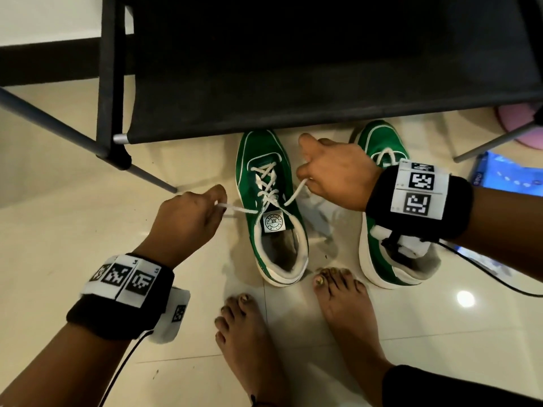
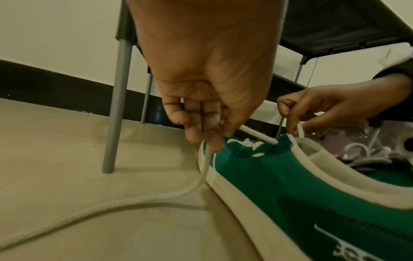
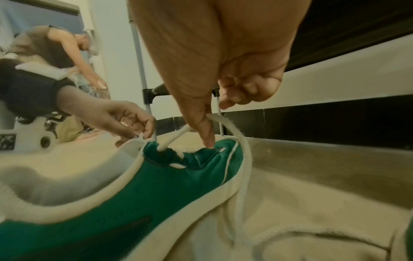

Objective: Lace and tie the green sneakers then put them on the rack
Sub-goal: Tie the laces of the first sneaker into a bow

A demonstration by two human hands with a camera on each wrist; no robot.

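Round tongue label (image 1: 275,222), lettering illegible

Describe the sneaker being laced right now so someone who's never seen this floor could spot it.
Find the black rack above the tiled floor; two green sneakers sit before it. It is the left sneaker, the only one with each lace end pulled sideways, by the left hand and right hand.
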